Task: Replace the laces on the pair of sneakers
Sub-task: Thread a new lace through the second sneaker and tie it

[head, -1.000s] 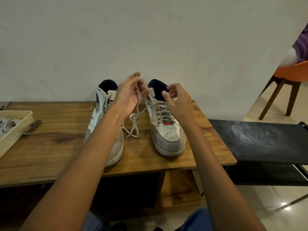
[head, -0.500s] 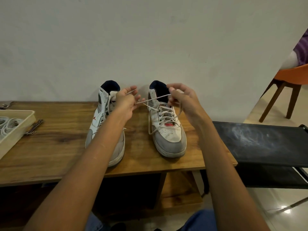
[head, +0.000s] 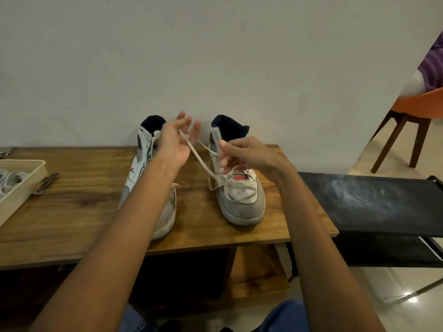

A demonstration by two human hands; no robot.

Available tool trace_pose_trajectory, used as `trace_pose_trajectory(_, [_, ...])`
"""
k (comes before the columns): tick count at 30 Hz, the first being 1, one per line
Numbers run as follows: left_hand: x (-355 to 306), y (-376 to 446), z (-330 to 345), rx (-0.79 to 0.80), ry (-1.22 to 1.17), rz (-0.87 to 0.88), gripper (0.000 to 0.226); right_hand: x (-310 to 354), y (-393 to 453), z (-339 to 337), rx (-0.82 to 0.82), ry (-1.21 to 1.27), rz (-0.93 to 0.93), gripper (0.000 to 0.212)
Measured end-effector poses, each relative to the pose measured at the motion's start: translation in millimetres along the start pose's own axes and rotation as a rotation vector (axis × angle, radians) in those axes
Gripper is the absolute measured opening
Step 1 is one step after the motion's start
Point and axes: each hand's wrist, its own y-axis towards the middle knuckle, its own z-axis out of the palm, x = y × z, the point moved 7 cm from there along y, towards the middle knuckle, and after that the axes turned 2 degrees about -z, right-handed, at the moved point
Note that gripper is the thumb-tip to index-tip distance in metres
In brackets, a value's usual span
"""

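A: Both hands are up over the worn white and grey high-top sneaker on the right (head: 236, 188), which stands on the wooden table (head: 79, 204) against the wall. The left hand (head: 176, 142) is raised, thumb and forefinger pinched on the off-white flat lace (head: 201, 161), the other fingers fanned loose.

B: And the right hand (head: 244, 154) is low over the tongue, fingers curled in on the lace near the upper eyelets. I can't tell exactly which fingers have it; the knuckles hide that.

A: The lace runs taut from the left hand down to the shoe, with a slack loop hanging off the near side. Looks to me like unlacing, row by row.

B: Agreed. To do it well, I'd say pull along the line of the eyelet, not across it, and let the right hand steady the shoe so it doesn't skid on the table.

A: Loosen each crossing first, too. Yanking from the top only binds the lower rows.

B: The matching left sneaker (head: 148, 178) sits just beside, partly behind the forearm, its own lace threaded as far as I can see.

A: And the cream plastic tray (head: 28, 180) at the left edge holds coiled white laces (head: 12, 179), probably the replacements. Small metal tool (head: 45, 184) beside it.
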Motion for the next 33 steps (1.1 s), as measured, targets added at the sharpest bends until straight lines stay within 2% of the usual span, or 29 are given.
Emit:
trace_pose_trajectory(3, [5,-9,16,0.089,0.004,-0.003,0.008,18,11,23,-0.070,-0.206,-0.148,0.037])
trace_pose_trajectory(4, [8,-13,22,0.119,0.051,-0.002,0.007,19,13,29,-0.063,-0.193,-0.173,0.032])
trace_pose_trajectory(8, [5,-15,31,0.187,0.248,0.061,0.020,16,10,24,-0.034,0.139,-0.146,0.002])
trace_pose_trajectory(9, [4,-12,29,0.181,0.365,0.089,0.027,16,9,16,-0.061,0.217,-0.153,0.003])
trace_pose_trajectory(11, [7,-8,18,0.137,0.777,0.133,0.037,13,7,-2,-0.150,0.399,-0.174,0.008])
trace_pose_trajectory(13, [27,-8,3,0.103,1.142,0.025,0.046,10,3,-19,-0.248,0.544,-0.197,0.013])
trace_pose_trajectory(15, [46,-6,-14,0.070,1.310,-0.131,0.063,7,1,-28,-0.287,0.621,-0.214,0.015])
trace_pose_trajectory(16, [48,-5,-19,0.034,1.366,-0.144,0.068,6,0,-30,-0.288,0.652,-0.219,0.017])
trace_pose_trajectory(19, [35,2,-23,-0.082,1.737,-0.025,0.071,6,-2,-32,-0.267,0.728,-0.218,0.020])
trace_pose_trajectory(21, [24,2,-20,-0.164,1.933,0.152,0.061,7,-5,-36,-0.249,0.757,-0.223,0.019])
trace_pose_trajectory(23, [15,-5,-2,-0.106,1.783,0.422,0.048,8,-7,-39,-0.225,0.708,-0.217,0.018])
trace_pose_trajectory(25, [14,-17,29,0.138,1.490,0.593,0.041,8,-6,-36,-0.185,0.621,-0.193,0.018])
trace_pose_trajectory(27, [22,-27,53,0.382,1.296,0.565,0.033,9,-5,-27,-0.127,0.586,-0.177,0.019])
trace_pose_trajectory(28, [28,-30,58,0.441,1.248,0.522,0.030,11,-5,-22,-0.101,0.583,-0.173,0.019])
trace_pose_trajectory(30, [34,-31,56,0.439,1.196,0.466,0.030,14,-5,-17,-0.072,0.566,-0.159,0.020])
trace_pose_trajectory(33, [18,-24,41,0.240,1.159,0.541,0.033,8,-9,-25,-0.089,0.481,-0.116,0.021])
